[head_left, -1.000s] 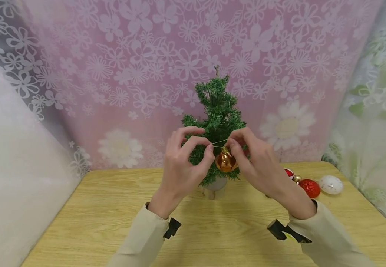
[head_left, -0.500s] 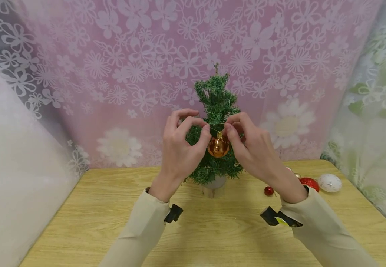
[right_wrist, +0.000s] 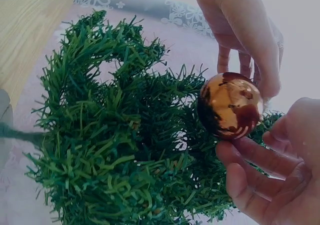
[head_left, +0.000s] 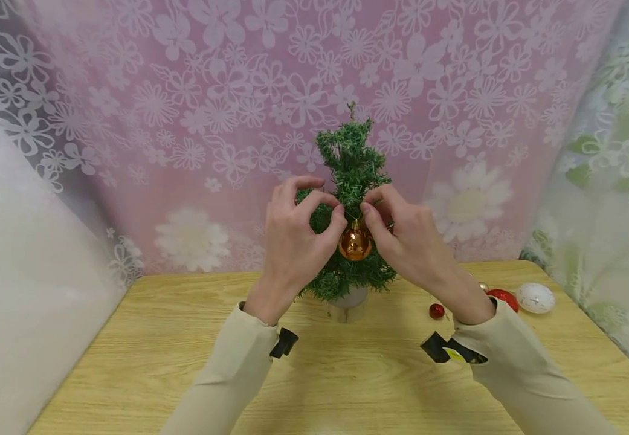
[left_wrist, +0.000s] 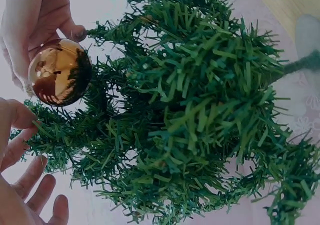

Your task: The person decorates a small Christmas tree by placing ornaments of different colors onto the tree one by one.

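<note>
A shiny copper-gold Christmas bauble [head_left: 354, 244] hangs by a thin gold string in front of the small artificial Christmas tree [head_left: 351, 151]. My left hand [head_left: 296, 241] pinches the string between thumb and index finger, left of the bauble's cap. On the other side, my right hand [head_left: 416, 244] pinches it the same way. The string itself is barely visible now. In the left wrist view the bauble [left_wrist: 60, 72] is beside the green branches [left_wrist: 200, 85], between both hands. The right wrist view has the bauble [right_wrist: 231, 106] just above my right fingertips.
The tree stands in a pale round base [head_left: 347, 307] on a wooden table [head_left: 347, 380]. Right of it lie a small red ball [head_left: 436, 311], a red ornament [head_left: 504, 299], a small gold ball [head_left: 483, 286] and a white speckled ornament [head_left: 535, 298]. Behind hangs a pink floral curtain [head_left: 238, 151].
Both hands have risen with the bauble and shifted it slightly left, closer to the tree's middle. Over the last half second the bauble has sunk slightly and the string shows less.
</note>
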Demonstrator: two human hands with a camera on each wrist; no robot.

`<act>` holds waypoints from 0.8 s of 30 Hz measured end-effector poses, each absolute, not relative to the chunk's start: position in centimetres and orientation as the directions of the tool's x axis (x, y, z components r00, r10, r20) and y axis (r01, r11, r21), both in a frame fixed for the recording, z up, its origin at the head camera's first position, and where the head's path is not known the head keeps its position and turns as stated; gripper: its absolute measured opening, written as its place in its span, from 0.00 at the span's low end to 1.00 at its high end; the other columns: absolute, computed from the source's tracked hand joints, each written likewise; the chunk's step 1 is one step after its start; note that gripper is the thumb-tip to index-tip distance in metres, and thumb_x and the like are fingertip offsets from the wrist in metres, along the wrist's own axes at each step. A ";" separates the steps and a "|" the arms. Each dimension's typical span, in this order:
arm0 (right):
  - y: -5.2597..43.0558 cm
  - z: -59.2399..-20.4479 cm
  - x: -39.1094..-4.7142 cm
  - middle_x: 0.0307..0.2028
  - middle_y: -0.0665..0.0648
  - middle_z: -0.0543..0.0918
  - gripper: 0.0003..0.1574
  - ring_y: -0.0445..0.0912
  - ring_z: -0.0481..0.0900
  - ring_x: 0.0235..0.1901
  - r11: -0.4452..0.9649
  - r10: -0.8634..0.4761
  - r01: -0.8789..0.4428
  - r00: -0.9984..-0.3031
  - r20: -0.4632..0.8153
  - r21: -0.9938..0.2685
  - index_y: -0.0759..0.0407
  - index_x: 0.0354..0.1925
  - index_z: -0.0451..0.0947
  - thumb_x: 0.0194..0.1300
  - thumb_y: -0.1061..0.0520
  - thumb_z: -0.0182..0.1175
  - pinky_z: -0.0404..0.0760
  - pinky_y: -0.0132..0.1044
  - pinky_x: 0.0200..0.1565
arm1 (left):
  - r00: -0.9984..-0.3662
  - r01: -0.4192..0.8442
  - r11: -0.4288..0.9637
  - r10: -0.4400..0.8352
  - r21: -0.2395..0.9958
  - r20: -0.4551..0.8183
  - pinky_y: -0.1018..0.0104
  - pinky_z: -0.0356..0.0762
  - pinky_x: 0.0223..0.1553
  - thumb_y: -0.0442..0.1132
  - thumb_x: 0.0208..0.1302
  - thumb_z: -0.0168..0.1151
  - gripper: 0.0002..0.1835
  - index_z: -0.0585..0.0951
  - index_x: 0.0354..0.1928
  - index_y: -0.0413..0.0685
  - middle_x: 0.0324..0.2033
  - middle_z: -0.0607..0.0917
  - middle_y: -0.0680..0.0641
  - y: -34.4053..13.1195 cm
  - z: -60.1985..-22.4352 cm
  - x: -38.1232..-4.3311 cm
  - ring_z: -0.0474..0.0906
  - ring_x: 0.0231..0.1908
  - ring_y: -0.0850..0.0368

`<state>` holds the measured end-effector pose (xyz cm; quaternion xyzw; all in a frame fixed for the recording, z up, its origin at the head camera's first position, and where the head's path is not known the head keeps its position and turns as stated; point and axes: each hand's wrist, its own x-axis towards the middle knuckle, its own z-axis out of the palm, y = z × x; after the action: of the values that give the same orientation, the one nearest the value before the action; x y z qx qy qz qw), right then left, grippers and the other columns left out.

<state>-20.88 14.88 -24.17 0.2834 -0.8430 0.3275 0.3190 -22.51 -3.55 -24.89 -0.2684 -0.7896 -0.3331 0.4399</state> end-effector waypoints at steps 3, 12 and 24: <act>15.0 -24.3 -21.0 0.26 0.55 0.83 0.07 0.44 0.71 0.18 0.626 -0.293 -0.692 -0.636 0.714 -0.360 0.62 0.47 0.76 0.78 0.61 0.53 0.68 0.33 0.23 | -0.457 0.711 0.654 0.152 0.258 0.876 0.42 0.73 0.54 0.41 0.68 0.64 0.06 0.87 0.35 0.48 0.55 0.83 0.44 -3.6 -25.0 -22.6 0.77 0.54 0.42; 14.9 -24.4 -21.2 0.29 0.54 0.84 0.05 0.41 0.74 0.21 0.660 -0.371 -0.714 -0.580 0.725 -0.233 0.61 0.45 0.78 0.76 0.62 0.56 0.72 0.34 0.25 | -0.423 0.700 0.695 0.221 0.162 0.879 0.49 0.73 0.46 0.42 0.69 0.64 0.06 0.87 0.37 0.50 0.54 0.83 0.45 -3.7 -25.3 -22.7 0.78 0.54 0.44; 17.6 -24.9 -20.3 0.34 0.58 0.87 0.09 0.42 0.81 0.27 0.577 -0.370 -0.806 -0.403 0.837 -0.134 0.66 0.44 0.82 0.64 0.70 0.64 0.76 0.22 0.30 | -0.384 0.736 0.654 0.192 0.174 0.903 0.49 0.71 0.47 0.44 0.70 0.63 0.07 0.86 0.40 0.50 0.53 0.83 0.45 -3.8 -25.2 -22.5 0.78 0.53 0.45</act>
<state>-20.32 17.59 -24.90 0.3710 -0.7922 0.2721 0.4010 -22.51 -3.80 -25.21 -0.2976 -0.7795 -0.2905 0.4685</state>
